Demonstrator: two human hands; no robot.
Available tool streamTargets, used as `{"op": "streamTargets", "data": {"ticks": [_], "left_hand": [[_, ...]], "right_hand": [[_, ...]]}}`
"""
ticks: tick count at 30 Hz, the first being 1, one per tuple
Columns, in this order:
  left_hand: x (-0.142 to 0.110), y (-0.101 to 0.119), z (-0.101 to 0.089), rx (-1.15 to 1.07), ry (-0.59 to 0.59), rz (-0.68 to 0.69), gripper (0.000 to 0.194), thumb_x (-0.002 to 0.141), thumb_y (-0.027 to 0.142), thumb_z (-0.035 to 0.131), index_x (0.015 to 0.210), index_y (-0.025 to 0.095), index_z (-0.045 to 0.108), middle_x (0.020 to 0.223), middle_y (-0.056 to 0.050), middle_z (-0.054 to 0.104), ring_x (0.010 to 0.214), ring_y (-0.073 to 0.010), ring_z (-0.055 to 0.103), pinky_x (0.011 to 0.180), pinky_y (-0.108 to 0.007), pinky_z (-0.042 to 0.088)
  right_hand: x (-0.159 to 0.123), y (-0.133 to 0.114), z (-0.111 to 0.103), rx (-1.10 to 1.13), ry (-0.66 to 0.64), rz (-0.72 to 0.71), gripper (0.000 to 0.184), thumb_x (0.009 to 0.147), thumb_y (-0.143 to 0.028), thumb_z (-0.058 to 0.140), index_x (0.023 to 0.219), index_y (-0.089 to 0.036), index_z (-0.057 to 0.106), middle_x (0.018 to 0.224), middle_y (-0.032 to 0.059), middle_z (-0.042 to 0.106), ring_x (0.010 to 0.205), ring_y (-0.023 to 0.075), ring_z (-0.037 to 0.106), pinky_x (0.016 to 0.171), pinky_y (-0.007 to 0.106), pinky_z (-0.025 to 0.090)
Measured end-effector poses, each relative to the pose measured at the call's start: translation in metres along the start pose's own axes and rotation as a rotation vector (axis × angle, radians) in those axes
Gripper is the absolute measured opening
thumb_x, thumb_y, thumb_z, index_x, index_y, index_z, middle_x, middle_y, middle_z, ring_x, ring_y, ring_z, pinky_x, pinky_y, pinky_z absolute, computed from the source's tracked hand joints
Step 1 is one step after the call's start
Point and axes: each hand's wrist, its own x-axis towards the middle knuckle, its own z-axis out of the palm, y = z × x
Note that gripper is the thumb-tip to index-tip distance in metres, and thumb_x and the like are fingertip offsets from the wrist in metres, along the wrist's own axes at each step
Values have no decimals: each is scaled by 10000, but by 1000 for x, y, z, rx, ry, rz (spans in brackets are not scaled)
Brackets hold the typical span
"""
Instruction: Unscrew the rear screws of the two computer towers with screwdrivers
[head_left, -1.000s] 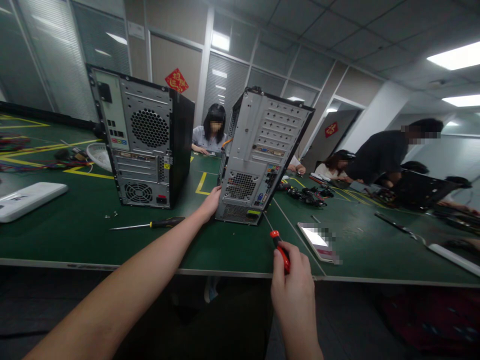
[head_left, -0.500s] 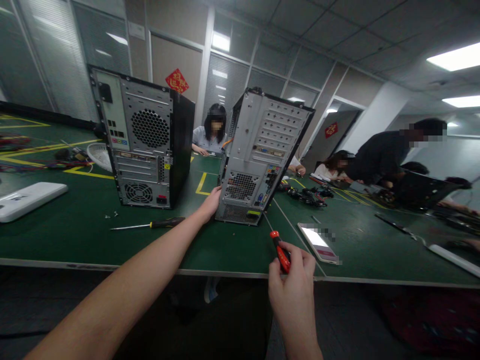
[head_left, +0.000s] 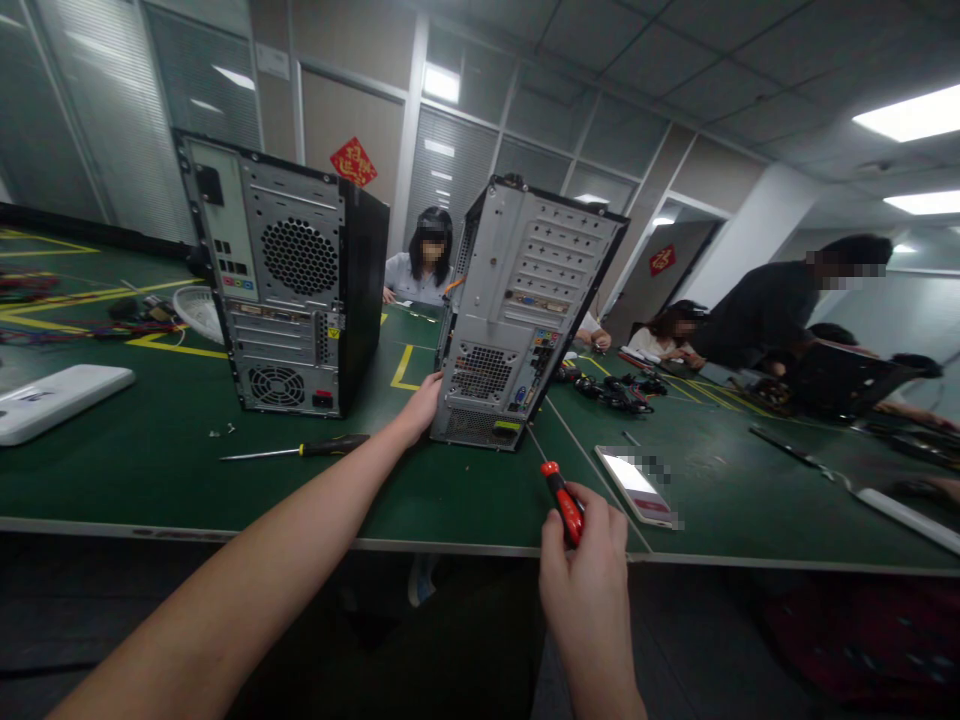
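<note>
A grey computer case stands upright on the green table, its back panel with ports and slot covers facing me. My left hand holds it low on its left edge; the fingertips are hidden behind that side. In my right hand is a red and black screwdriver, gripped by the handle. Its thin shaft points up and left, with the tip at the case's lower right edge; whether it sits in a screw I cannot tell. A second computer case stands to the left.
A black and yellow screwdriver and small screws lie at the left. Beyond are a white power bank and a white basket. Rightward lie a phone and black cables. Several people, including one person, are around the tables.
My right hand and the screwdriver have shifted very slightly. My left hand and both cases stay in place. Across the table, a person's hand has moved.
</note>
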Motion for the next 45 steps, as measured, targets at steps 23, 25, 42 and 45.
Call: {"op": "streamTargets", "data": {"ticks": [23, 25, 42, 45], "left_hand": [[-7, 9, 3, 2, 24, 6, 500, 910, 520, 499, 1277, 216, 651, 1450, -93, 620, 1362, -299, 538, 1151, -431, 391], [-5, 7, 2, 1, 21, 16, 499, 911, 523, 497, 1274, 218, 652, 1461, -90, 611, 1366, -298, 536, 1152, -432, 391], [-1, 0, 1, -13, 6, 8, 533, 921, 570, 506, 1315, 235, 636, 1450, -93, 620, 1355, -301, 546, 1128, -436, 416], [-3, 3, 2, -12, 16, 18, 502, 928, 529, 504, 1300, 222, 641, 1440, -91, 629, 1350, -290, 548, 1133, -416, 409]], "right_hand": [[1, 2, 2, 38, -7, 27, 340, 946, -374, 490, 1199, -194, 628, 1216, 132, 477, 969, 252, 615, 864, 461, 540], [1, 2, 2, 29, -10, 24, 337, 933, -325, 477, 1209, -194, 621, 1218, 132, 471, 955, 247, 613, 840, 453, 547], [1, -3, 0, 19, -37, 19, 339, 998, -363, 432, 1254, -188, 569, 1215, 140, 507, 1039, 275, 625, 880, 451, 530], [1, -4, 0, 7, -40, 26, 339, 997, -365, 429, 1254, -186, 559, 1207, 143, 515, 1026, 277, 625, 867, 451, 524]]}}
